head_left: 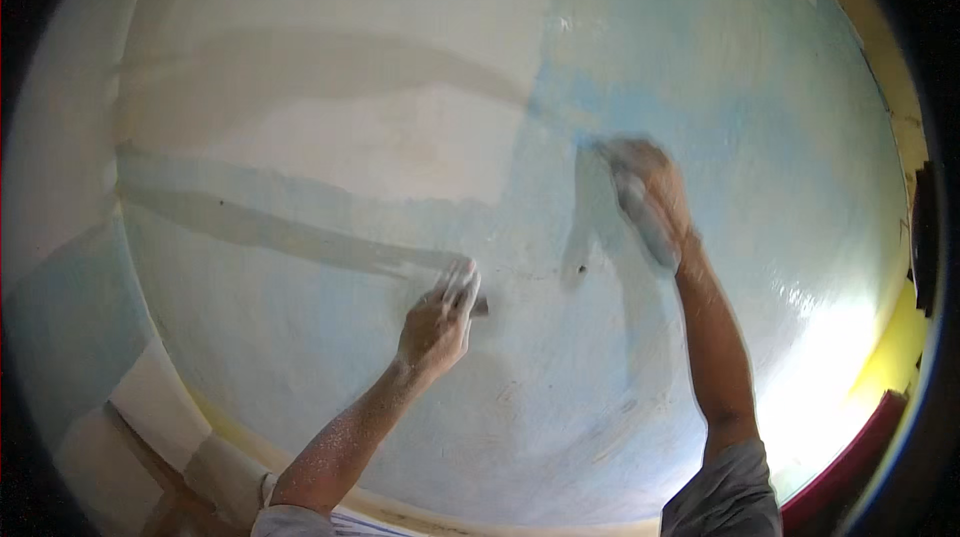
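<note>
A wall (pixel 400 407) with patchy pale blue paint and a cream upper-left area fills most of the head view. My right hand (pixel 660 182) is raised against it, right of centre, closed around a grey trowel (pixel 648 222). Motion blurs both the hand and the tool, and the trowel's edge is close to the wall. Lower and to the left, my left hand (pixel 437 327) is closed, with whitened fingers pointing up. The end of a small dark flat tool (pixel 481 307) sticks out beside its fingers; the rest is hidden, so I cannot tell its kind. White specks cover my left forearm.
Small dark holes (pixel 583 269) mark the wall. At the left it meets another wall (pixel 70 327) in a corner. Strong light glares at the lower right, near a dark red edge (pixel 850 462). A yellowish strip (pixel 890 47) and dark objects (pixel 922 237) line the right side.
</note>
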A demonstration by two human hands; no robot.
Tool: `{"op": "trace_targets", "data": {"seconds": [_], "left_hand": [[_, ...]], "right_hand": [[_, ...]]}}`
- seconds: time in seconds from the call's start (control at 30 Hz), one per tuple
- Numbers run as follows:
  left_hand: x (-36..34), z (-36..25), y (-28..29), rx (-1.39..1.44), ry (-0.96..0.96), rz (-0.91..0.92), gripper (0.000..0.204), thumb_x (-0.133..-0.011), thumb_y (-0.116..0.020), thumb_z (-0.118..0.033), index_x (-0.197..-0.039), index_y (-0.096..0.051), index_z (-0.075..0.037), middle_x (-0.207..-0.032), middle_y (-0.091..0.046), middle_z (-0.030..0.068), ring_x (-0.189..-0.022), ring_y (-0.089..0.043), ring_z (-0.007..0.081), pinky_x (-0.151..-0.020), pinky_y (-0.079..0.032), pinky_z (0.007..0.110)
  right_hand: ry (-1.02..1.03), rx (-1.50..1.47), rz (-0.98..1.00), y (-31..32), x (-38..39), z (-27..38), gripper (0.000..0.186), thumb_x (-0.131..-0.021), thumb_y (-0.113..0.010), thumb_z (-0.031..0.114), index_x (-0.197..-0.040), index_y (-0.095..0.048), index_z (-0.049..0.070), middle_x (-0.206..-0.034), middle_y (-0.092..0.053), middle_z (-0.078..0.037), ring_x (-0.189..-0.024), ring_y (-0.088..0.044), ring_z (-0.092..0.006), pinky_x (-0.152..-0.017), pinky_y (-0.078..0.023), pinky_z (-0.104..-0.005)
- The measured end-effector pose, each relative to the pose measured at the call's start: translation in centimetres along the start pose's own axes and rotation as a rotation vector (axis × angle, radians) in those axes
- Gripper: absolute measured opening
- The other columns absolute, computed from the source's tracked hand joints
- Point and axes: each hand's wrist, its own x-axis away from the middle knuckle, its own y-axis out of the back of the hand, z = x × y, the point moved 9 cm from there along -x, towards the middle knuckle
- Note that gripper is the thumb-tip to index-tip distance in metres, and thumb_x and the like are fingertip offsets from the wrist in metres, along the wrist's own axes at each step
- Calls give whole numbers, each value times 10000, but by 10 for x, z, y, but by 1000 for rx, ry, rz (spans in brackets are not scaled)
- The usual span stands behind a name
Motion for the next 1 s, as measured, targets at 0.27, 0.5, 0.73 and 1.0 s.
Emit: {"op": "trace_targets", "data": {"seconds": [0.27,0.5,0.73,1.0], "left_hand": [[-93,12,47,-71,-120,-270,573,-900,-589,-85,-1440,-408,-24,-1537,-362,126,-1403,-365,329,-1123,-350,498],[-112,-6,61,-235,73,-206,568,-951,-541,-192,-1470,-363,-44,-1565,-306,115,-1438,-292,336,-1106,-359,521],[-115,-4,66,-234,124,-232,576,-952,-551,-228,-1462,-362,-38,-1568,-305,74,-1442,-292,309,-1088,-384,514],[-111,-7,61,-252,125,-236,571,-889,-557,-85,-1432,-400,-7,-1559,-307,115,-1443,-284,314,-1040,-437,463]], "right_hand": [[180,240,69,-64,35,48,402,-781,-667,62,-1170,-621,-28,-1195,-622,-170,-1153,-577,-322,-990,-469,-454],[146,255,-118,-58,30,60,360,-734,-644,45,-1076,-618,-62,-1083,-592,-167,-1049,-575,-325,-922,-490,-434],[60,227,-200,-14,-60,45,300,-700,-608,-62,-999,-607,-38,-1062,-611,-169,-1051,-556,-349,-877,-487,-440],[103,265,-267,-47,-14,53,318,-774,-614,-19,-1091,-606,-37,-1020,-614,-149,-1011,-563,-329,-856,-488,-432]]}}
